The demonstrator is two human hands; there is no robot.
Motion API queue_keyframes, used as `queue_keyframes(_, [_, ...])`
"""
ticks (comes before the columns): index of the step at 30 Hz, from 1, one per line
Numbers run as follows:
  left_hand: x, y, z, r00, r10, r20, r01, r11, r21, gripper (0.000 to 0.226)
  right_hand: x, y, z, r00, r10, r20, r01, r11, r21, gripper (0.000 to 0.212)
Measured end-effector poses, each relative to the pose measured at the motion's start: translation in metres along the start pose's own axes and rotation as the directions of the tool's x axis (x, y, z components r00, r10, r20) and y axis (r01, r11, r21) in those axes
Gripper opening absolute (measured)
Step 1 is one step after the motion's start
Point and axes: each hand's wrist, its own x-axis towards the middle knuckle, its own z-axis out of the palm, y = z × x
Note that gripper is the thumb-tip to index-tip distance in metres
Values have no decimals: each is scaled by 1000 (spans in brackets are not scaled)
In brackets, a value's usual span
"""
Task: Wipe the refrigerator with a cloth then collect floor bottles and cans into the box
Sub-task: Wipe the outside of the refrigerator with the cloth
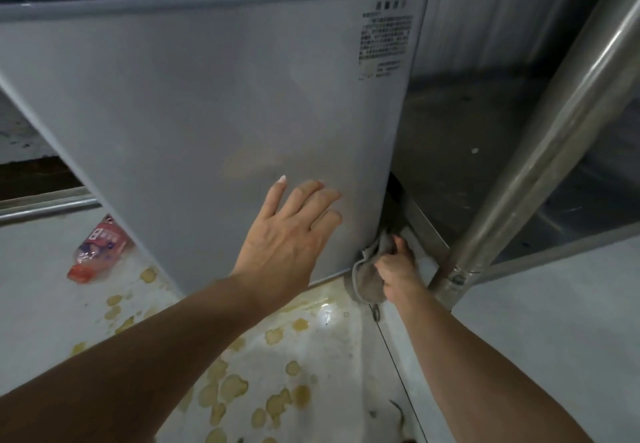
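Observation:
The grey refrigerator [194, 89] fills the upper middle of the head view, its lower door facing me. My left hand [287, 231] lies flat on the door near its bottom right, fingers spread. My right hand [394, 269] grips a grey-brown cloth [369, 276] pressed against the door's lower right corner. A plastic bottle [98, 250] with a pink label and red cap lies on the floor to the left, partly hidden behind the refrigerator's edge.
A steel table leg [540, 151] rises diagonally at the right, with a steel shelf [460, 137] behind it close to my right hand. The pale floor [311, 356] in front of the refrigerator is wet and spotted with yellowish stains.

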Motion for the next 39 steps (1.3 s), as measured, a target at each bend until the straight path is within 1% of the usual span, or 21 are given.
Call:
queue_keyframes(2, [2, -1, 5, 1000, 12, 8, -12, 999, 46, 42, 11, 3, 6, 999, -52, 3, 52, 993, -103, 51])
queue_keyframes(4, [4, -3, 9, 1000, 9, 22, -11, 996, 94, 47, 18, 4, 10, 997, -68, 20, 70, 988, -136, 55])
queue_keyframes(6, [4, -6, 11, 999, 0, 39, -5, 991, 130, 52, 21, 7, 14, 998, -63, 7, 64, 989, -136, 56])
queue_keyframes(7, [3, -8, 12, 999, 0, 47, -7, 988, 152, 54, 24, 10, 15, 999, -47, -8, 47, 996, -82, 56])
queue_keyframes(9, [1, -12, 11, 998, 16, 61, -27, 981, 190, 55, 23, 10, 16, 999, 37, -7, -36, 991, 132, 50])
queue_keyframes(10, [0, -13, 10, 997, 29, 75, -44, 977, 206, 56, 21, 8, 16, 998, 63, -3, -61, 978, 201, 48])
queue_keyframes(12, [-1, -14, 6, 992, 41, 123, -71, 966, 250, 60, 18, 0, 15, 999, 48, -9, -45, 976, 214, 50])
queue_keyframes(15, [-2, -15, 2, 979, 21, 202, -80, 954, 288, 68, 10, -20, 16, 1000, -14, -14, 17, 965, 261, 55])
queue_keyframes(17, [-2, -13, 1, 970, 9, 244, -83, 952, 295, 68, 0, -34, 16, 999, -35, -11, 36, 951, 308, 53])
queue_keyframes(20, [-1, -12, -2, 963, 1, 271, -91, 943, 321, 68, -14, -51, 17, 1000, -27, 13, 19, 911, 411, 46])
queue_keyframes(22, [1, -12, -8, 959, 6, 284, -102, 941, 324, 66, -22, -62, 17, 999, -49, 4, 42, 896, 442, 48])
queue_keyframes(24, [2, -12, -14, 953, 10, 304, -111, 942, 317, 64, -29, -73, 18, 995, -88, -39, 96, 886, 454, 48])
queue_keyframes(26, [2, -13, -18, 946, 13, 324, -121, 942, 314, 64, -35, -83, 19, 988, -128, -81, 151, 885, 440, 50])
queue_keyframes(29, [0, -12, -22, 943, 19, 333, -121, 950, 288, 64, -44, -96, 20, 982, -161, -103, 190, 882, 431, 52])
queue_keyframes(37, [18, -11, -47, 956, 40, 290, -103, 973, 206, 66, -84, -153, 14, 947, -272, -170, 319, 852, 415, 50])
queue_keyframes(39, [25, -13, -56, 963, 46, 267, -102, 975, 200, 61, -96, -172, 9, 938, -298, -176, 345, 848, 402, 42])
